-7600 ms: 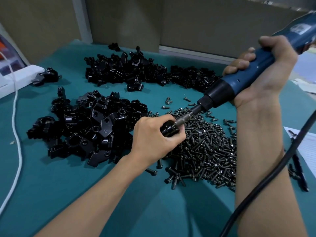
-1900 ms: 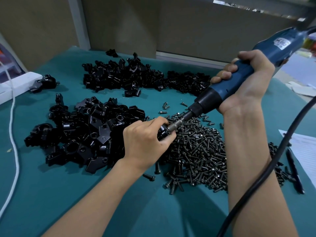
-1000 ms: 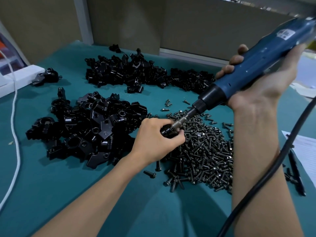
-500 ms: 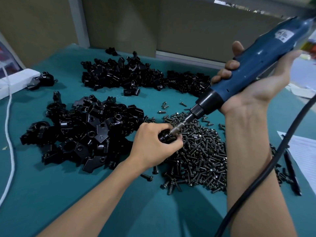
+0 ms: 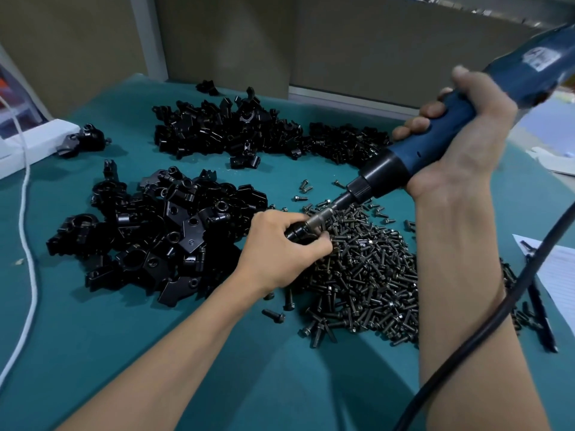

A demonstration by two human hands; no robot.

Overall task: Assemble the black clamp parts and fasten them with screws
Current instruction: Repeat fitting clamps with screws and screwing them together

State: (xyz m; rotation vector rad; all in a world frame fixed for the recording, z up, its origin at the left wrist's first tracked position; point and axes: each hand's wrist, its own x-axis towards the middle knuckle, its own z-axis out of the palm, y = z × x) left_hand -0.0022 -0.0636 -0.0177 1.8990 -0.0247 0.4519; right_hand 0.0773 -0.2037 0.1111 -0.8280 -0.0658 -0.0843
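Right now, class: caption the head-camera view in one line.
Left hand grips a black clamp part; right hand holds a blue corded screwdriver to it, above heaped dark metal screws.

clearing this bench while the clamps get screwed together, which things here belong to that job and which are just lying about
Job in hand: black clamp part held in the left hand; blue electric screwdriver in the grip of the right hand; screw pile; near pile of black parts; far pile of black parts.
Lying about: white box; white cable; paper sheet; black pen.
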